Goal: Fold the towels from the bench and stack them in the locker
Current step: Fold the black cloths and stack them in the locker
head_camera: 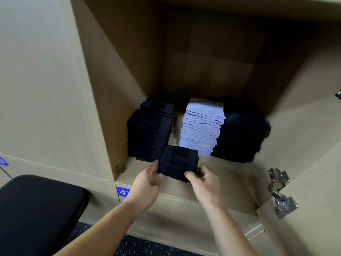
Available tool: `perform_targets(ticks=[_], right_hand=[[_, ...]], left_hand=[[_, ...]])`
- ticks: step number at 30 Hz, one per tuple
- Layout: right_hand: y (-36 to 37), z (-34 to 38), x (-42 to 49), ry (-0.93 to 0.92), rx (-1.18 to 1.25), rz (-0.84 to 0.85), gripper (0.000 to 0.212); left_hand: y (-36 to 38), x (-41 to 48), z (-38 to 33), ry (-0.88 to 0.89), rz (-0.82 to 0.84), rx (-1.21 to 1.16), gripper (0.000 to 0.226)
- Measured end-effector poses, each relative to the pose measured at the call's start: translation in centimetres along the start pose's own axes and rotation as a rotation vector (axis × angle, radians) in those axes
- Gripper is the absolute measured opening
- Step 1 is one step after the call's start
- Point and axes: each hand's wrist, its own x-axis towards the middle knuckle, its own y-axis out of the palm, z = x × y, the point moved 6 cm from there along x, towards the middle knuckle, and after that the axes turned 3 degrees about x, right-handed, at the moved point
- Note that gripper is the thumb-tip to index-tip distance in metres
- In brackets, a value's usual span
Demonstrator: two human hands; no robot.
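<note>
A folded black towel point(178, 162) hangs just above the front of the locker shelf point(228, 174). My left hand point(149, 180) grips its left edge and my right hand point(203, 179) grips its right edge, thumbs on top. Behind it in the locker stand three stacks: a tall black towel stack point(150, 132) on the left, a pale lavender towel stack point(201, 126) in the middle, and a lower black towel stack point(241, 133) on the right.
The locker door point(310, 163) stands open on the right with a metal hinge point(281, 193). A black padded bench point(36, 209) sits at the lower left. Closed locker fronts with blue number tags point(123, 191) lie below and left.
</note>
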Motion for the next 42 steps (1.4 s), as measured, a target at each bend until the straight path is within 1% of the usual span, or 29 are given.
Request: perform_targets(ticks=[3, 4, 7, 11, 13, 14, 15, 16, 18, 22, 25, 30, 33, 38, 42], right_hand=[[1.2, -0.3, -0.5, -0.018, -0.013, 0.049, 0.025], [1.5, -0.2, -0.6, -0.021, -0.016, 0.051, 0.028], [1.5, -0.2, -0.5, -0.009, -0.037, 0.037, 0.027], [0.5, 0.3, -0.9, -0.028, -0.103, -0.034, 0.016], [-0.2, 0.7, -1.7, -0.021, -0.149, -0.07, 0.017], [-0.3, 1.1, -2.4, -0.01, -0.176, -0.068, 0.023], [-0.2, 1.7, -3.1, -0.006, -0.206, -0.049, 0.032], [0.1, 2.5, -4.0, -0.016, -0.234, -0.011, 0.039], [0.9, 5.0, -6.3, -0.079, -0.303, 0.092, 0.045], [3.3, 11.1, -12.2, -0.297, -0.475, 0.255, 0.06], [5.6, 14.5, -17.6, -0.451, -0.565, 0.328, 0.063], [10.1, 17.3, -26.9, -0.633, -0.633, 0.465, 0.058], [12.9, 17.6, -32.3, -0.721, -0.644, 0.532, 0.06], [17.6, 16.5, -40.6, -0.797, -0.632, 0.686, 0.061], [21.4, 14.7, -46.5, -0.799, -0.626, 0.82, 0.06]], left_hand=[[0.3, 0.1, 0.0, 0.011, 0.011, 0.056, 0.052], [0.3, 0.1, 0.1, 0.012, 0.014, 0.068, 0.053], [0.2, 0.2, 0.0, -0.003, 0.021, 0.083, 0.054], [-1.0, -0.7, -0.7, -0.029, -0.003, 0.089, 0.053], [-2.2, -2.0, -1.6, -0.026, -0.039, 0.157, 0.051], [-2.9, -2.9, -2.2, -0.016, -0.053, 0.202, 0.05], [-3.7, -3.9, -2.9, -0.005, -0.063, 0.249, 0.049], [-4.7, -4.9, -3.6, 0.003, -0.072, 0.303, 0.049], [-7.0, -7.3, -4.9, 0.016, -0.101, 0.451, 0.05], [-12.4, -13.3, -6.9, 0.025, -0.16, 0.743, 0.053], [-16.7, -19.0, -6.9, -0.037, -0.225, 0.843, 0.059], [-23.0, -29.6, -4.6, -0.146, -0.333, 0.894, 0.06], [-25.7, -36.2, -2.3, -0.236, -0.394, 0.892, 0.059], [-29.2, -47.2, 2.4, -0.382, -0.504, 0.848, 0.057], [-31.6, -56.3, 6.7, -0.53, -0.586, 0.801, 0.057]])
